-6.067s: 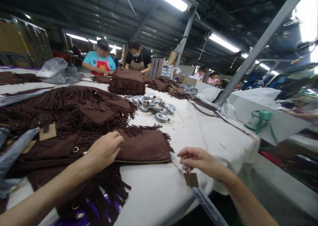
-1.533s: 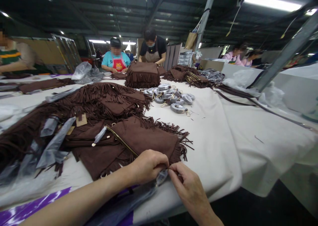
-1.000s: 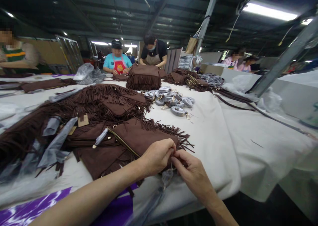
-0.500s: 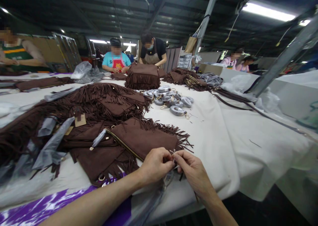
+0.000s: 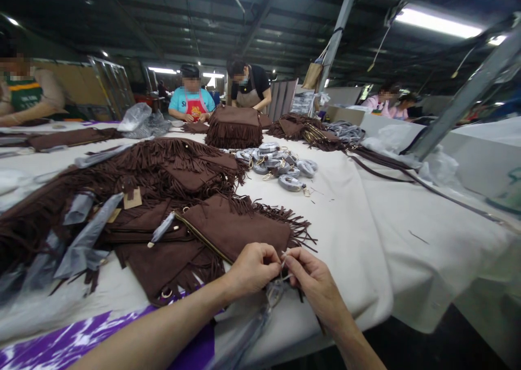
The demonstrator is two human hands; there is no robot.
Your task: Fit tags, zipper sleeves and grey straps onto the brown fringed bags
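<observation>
My left hand [image 5: 256, 267] and my right hand [image 5: 313, 278] meet at the front edge of the table, fingertips almost touching. Both pinch a thin whitish string [image 5: 284, 262], its ends showing between the fingers. Just below hangs a strip wrapped in clear plastic [image 5: 252, 326], with a ring-like part near its top; what is inside is hard to make out. Directly beyond my hands lies a dark brown fringed bag [image 5: 240, 223] with a gold zipper along its left side. Another brown bag [image 5: 171, 269] lies partly under it.
More fringed bags [image 5: 179, 164] are heaped at the left. Plastic-wrapped coiled straps [image 5: 280, 164] with gold clips sit mid-table. Purple-and-white plastic [image 5: 175, 337] lies at the near edge. Loose brown straps [image 5: 391, 166] run right. Two people [image 5: 191, 99] work across the table.
My hands keep almost the same place, with the fingertips shifting slightly around the string. More of the string and the wrapped strip's top shows below them.
</observation>
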